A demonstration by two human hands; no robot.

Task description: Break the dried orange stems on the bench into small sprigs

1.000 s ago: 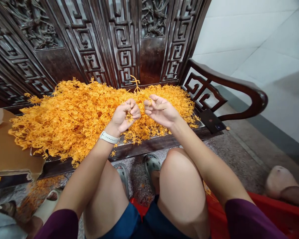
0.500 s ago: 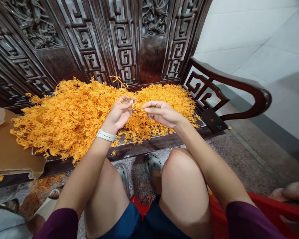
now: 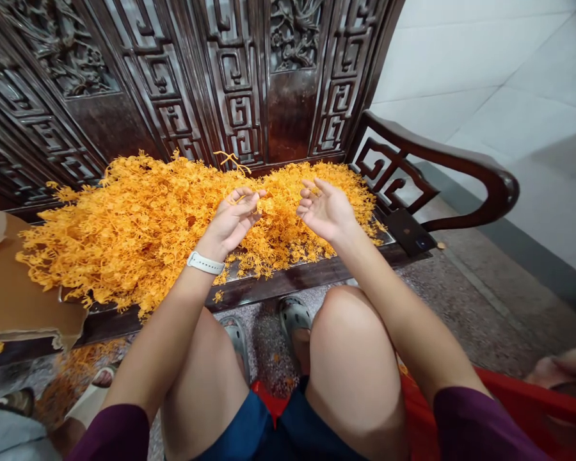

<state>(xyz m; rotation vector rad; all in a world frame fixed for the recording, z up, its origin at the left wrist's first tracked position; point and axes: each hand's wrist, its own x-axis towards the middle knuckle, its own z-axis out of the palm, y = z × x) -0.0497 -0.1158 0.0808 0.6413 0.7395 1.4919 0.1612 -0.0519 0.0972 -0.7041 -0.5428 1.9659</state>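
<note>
A big heap of orange plastic flower pieces (image 3: pixel 148 224) with thin branching stems covers the bench seat. Over the front of the heap, my left hand (image 3: pixel 233 221) is closed in a pinch, with a small orange plastic flower piece (image 3: pixel 265 203) at its fingertips. The same colour behind it blurs the outline of that piece. My right hand (image 3: pixel 329 208) is a short way to the right, above the heap. Its fingers are apart and bent, palm turned inward, and nothing shows in them. On my left wrist is a pale watch band (image 3: pixel 205 263).
The dark wooden bench has a carved back (image 3: pixel 292 115) and a curved armrest (image 3: pixel 461 160). A dark phone (image 3: pixel 409 232) lies at the seat's right end. Cardboard (image 3: pixel 24 288) is at the left. A red plastic thing (image 3: pixel 532 400) and another person's hand (image 3: pixel 566 368) are at lower right.
My right hand has moved right and up, away from my left hand, and its fingers have opened. My left hand has stayed almost in place, still pinching.
</note>
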